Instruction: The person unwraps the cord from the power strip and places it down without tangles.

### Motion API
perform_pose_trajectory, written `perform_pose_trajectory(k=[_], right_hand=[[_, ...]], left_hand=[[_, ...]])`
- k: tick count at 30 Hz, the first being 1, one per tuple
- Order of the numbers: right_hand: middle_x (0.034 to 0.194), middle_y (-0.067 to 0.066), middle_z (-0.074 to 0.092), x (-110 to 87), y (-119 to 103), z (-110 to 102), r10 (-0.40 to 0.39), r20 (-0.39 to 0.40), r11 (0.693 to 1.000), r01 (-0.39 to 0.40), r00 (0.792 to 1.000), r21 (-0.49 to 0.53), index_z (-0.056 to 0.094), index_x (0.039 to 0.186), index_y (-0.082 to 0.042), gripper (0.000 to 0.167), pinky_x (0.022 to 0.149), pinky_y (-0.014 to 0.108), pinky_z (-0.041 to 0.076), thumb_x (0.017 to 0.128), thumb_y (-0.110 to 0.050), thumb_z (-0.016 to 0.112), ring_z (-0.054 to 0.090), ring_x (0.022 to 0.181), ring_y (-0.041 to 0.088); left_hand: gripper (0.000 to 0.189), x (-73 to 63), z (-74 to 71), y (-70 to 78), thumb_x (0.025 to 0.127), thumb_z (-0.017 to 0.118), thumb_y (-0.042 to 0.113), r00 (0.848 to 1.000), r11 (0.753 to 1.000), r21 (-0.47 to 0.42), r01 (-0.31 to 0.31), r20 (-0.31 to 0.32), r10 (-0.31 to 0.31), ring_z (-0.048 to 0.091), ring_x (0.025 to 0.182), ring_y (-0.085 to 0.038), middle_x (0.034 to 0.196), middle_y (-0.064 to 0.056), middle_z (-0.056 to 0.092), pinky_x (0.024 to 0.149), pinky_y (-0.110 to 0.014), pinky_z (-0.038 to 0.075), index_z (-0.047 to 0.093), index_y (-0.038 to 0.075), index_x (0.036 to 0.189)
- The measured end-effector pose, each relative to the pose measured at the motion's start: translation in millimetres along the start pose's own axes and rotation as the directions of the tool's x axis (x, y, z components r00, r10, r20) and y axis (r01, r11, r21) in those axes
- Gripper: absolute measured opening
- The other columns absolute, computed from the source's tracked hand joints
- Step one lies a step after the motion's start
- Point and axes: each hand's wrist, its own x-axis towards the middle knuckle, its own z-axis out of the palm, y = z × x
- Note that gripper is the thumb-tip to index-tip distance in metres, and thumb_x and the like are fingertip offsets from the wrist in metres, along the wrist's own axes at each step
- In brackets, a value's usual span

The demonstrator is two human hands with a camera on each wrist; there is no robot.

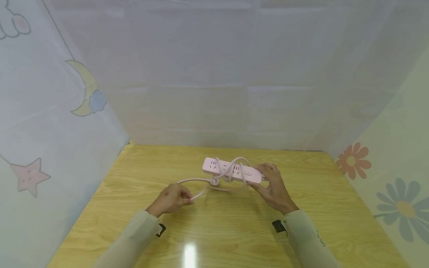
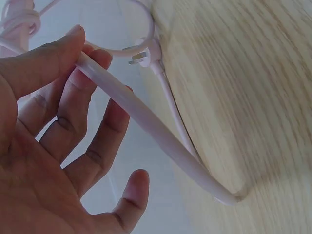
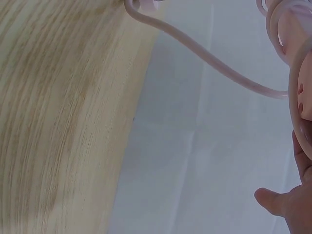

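Strip [image 1: 225,169]: one, pink; over the middle of the table [image 1: 234,227], sockets toward the head camera, apparently lifted off the wood, its left end slightly higher in the head view than its right.
Cord [image 2: 146,120]: one, pink; several loose turns lie around the strip, and a slack length runs out over the table to the left.
Plug [image 1: 214,181]: one; just below the strip in the head view, prongs bare, seemingly resting on the table.
Left hand [image 1: 171,198]: pinches the cord between thumb and forefinger; remaining fingers loosely bent, off the cord.
Right hand [image 1: 273,188]: grasps the strip by its right end, thumb on the near edge, fingers at the far edge.
Step in hand: judged to be cord work about the strip, part wound; winding or unwinding, cannot tell.
Next move calls for: in either case, likely a steady right hold, the left carrying the cord around the strip without snagging the plug.
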Motion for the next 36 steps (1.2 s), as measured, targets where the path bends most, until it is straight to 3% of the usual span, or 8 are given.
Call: perform_pose_trajectory(k=[9, 16, 23, 30, 33, 36], right_hand=[[0.119, 0.006, 0.063, -2.8, -2, 0, 0.003, 0.002, 1.000, -0.003, 1.000, 0.018, 0.066, 0.122, -0.008, 0.043, 0.079, 0.044, 0.049, 0.082, -0.005, 0.081, 0.046, 0.117, 0.024], [0.121, 0.007, 0.063, -5.1, -2, 0, 0.007, 0.030, 1.000, -0.008, 1.000, 0.028, 0.065, 0.123, -0.009, 0.042, 0.081, 0.043, 0.048, 0.084, -0.007, 0.080, 0.045, 0.118, 0.026], [0.123, 0.008, 0.061, -5.4, -6, -2, -0.006, 0.024, 0.998, 0.005, 1.000, 0.055, 0.066, 0.123, -0.008, 0.045, 0.080, 0.040, 0.049, 0.081, -0.002, 0.081, 0.045, 0.118, 0.024], [0.122, 0.010, 0.061, -6.5, -8, -3, -0.008, 0.024, 0.998, 0.007, 1.000, 0.068, 0.066, 0.123, -0.007, 0.046, 0.079, 0.035, 0.047, 0.080, 0.000, 0.081, 0.045, 0.116, 0.023], [0.122, 0.011, 0.061, -6.9, -7, -4, -0.005, 0.030, 0.998, 0.003, 1.000, 0.063, 0.066, 0.124, -0.005, 0.046, 0.079, 0.034, 0.048, 0.081, 0.000, 0.081, 0.045, 0.115, 0.022], [0.122, 0.010, 0.061, -7.9, -6, -3, -0.005, 0.035, 0.998, 0.003, 0.999, 0.064, 0.066, 0.125, -0.005, 0.047, 0.080, 0.034, 0.048, 0.081, 0.000, 0.081, 0.045, 0.115, 0.022]], left_hand=[[0.010, 4.4, 4.8, -6.9, 0.087, 0.079, 0.025, 0.996, 0.997, 0.058, 0.053, -0.069, -0.049, 0.056, 0.076, -0.010, 0.074, 0.016, 0.066, 0.071, -0.037, 0.046, 0.077, 0.017, 0.082], [0.008, 11.3, 4.3, -8.4, 0.088, 0.079, 0.023, 0.988, 0.993, 0.086, 0.084, -0.139, -0.072, 0.056, 0.069, -0.008, 0.073, 0.014, 0.065, 0.067, -0.036, 0.047, 0.077, 0.018, 0.083], [0.008, 19.2, -1.0, -8.5, 0.088, 0.078, 0.021, 0.972, 0.995, 0.090, 0.049, -0.234, -0.027, 0.056, 0.063, -0.007, 0.074, 0.010, 0.068, 0.066, -0.036, 0.047, 0.079, 0.013, 0.088], [0.008, 25.7, -7.0, -11.1, 0.087, 0.079, 0.020, 0.924, 0.998, 0.052, 0.031, -0.382, -0.009, 0.056, 0.060, -0.009, 0.082, 0.003, 0.074, 0.070, -0.041, 0.046, 0.079, 0.013, 0.089], [0.009, 27.6, -9.3, -9.8, 0.088, 0.079, 0.019, 0.893, 0.999, 0.038, 0.004, -0.450, 0.014, 0.048, 0.050, -0.009, 0.082, 0.001, 0.074, 0.063, -0.035, 0.040, 0.079, 0.011, 0.092], [0.011, 29.9, -11.1, -9.0, 0.087, 0.080, 0.018, 0.852, 0.999, 0.016, -0.035, -0.522, 0.038, 0.039, 0.044, -0.009, 0.081, 0.000, 0.074, 0.057, -0.031, 0.035, 0.079, 0.010, 0.094]])
